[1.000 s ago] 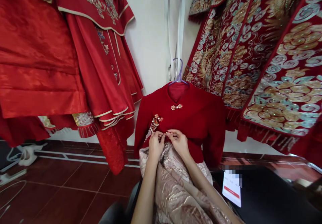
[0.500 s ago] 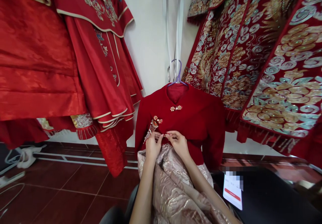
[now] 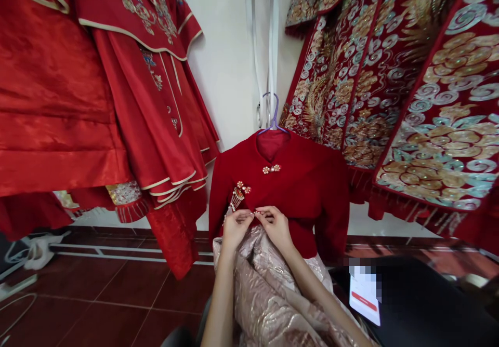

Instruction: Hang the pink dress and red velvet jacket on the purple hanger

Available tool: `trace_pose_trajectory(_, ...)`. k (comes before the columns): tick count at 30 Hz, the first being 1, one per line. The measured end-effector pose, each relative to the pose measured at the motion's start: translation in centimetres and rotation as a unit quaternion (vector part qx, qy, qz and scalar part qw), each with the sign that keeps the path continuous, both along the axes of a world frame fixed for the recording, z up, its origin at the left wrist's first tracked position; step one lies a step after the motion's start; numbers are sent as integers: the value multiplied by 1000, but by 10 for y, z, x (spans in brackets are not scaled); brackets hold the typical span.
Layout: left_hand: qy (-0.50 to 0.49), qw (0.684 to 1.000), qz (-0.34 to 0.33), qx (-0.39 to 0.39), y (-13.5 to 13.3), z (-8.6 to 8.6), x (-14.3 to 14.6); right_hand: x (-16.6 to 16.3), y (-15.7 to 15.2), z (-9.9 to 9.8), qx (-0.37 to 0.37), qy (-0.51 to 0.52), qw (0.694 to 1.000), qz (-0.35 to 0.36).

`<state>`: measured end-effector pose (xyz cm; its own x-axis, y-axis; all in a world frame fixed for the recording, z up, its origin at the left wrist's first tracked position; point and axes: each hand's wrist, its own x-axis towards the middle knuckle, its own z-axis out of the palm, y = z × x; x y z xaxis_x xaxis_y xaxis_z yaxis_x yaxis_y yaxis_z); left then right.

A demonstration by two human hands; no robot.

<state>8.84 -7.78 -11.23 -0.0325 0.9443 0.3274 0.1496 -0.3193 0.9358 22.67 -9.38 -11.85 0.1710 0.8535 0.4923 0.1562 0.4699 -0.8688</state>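
Note:
A red jacket (image 3: 300,186) hangs on a purple hanger (image 3: 275,116) in front of me. Near its lower front edge, my left hand (image 3: 236,226) and my right hand (image 3: 274,226) meet fingertip to fingertip. Both pinch a small beaded frog button, now mostly covered by the fingers. A similar beaded frog button (image 3: 272,169) sits fastened below the collar. Left of centre on the chest is a flower-shaped brooch (image 3: 240,191) with hanging bead strands, just above my left hand. Shiny pale pink-gold brocade fabric (image 3: 268,295) spreads beneath my forearms.
Plain red garments (image 3: 144,103) with cream piping hang at the left, and heavily embroidered red garments (image 3: 390,77) at the right. A lit phone (image 3: 364,295) lies on a black surface (image 3: 421,305) at the lower right. Pale shoes (image 3: 39,253) stand by a floor-level rail (image 3: 128,255).
My fingertips have drawn closer together, covering the small frog button that showed between them. The camera view has shifted slightly; the jacket hangs as before.

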Motion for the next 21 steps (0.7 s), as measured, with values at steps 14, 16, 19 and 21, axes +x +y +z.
trace_pose_trajectory(14, 1, 1000, 4, -17, 1, -3, 2, -2, -1, -1, 7, 3, 1000, -7)
trace_pose_trajectory(16, 4, 1000, 8, -19, 1, -3, 2, -2, -1, -1, 9, 4, 1000, -8)
trace_pose_trajectory(19, 9, 1000, 11, -18, 1, -2, 3, -2, -2, -1, 9, 11, 1000, -18)
trace_pose_trajectory(21, 9, 1000, 13, -22, 1, -2, 3, -3, -2, -1, 8, 11, 1000, -27)
